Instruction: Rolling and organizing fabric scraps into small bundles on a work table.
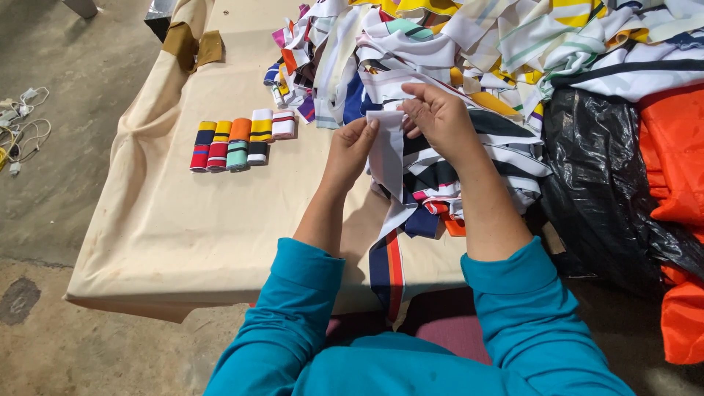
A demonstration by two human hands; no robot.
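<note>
You are mid-fold: your left hand (350, 150) and right hand (438, 117) both pinch a white fabric strip (387, 150) above the striped pile (455, 66). Next, I judge, square its edges before rolling it like the finished rolls (242, 141).

Soft, even daylight, faint shadows under the table edge (183, 297) (no glare), sharp throughout, slight wide-angle bending.
</note>
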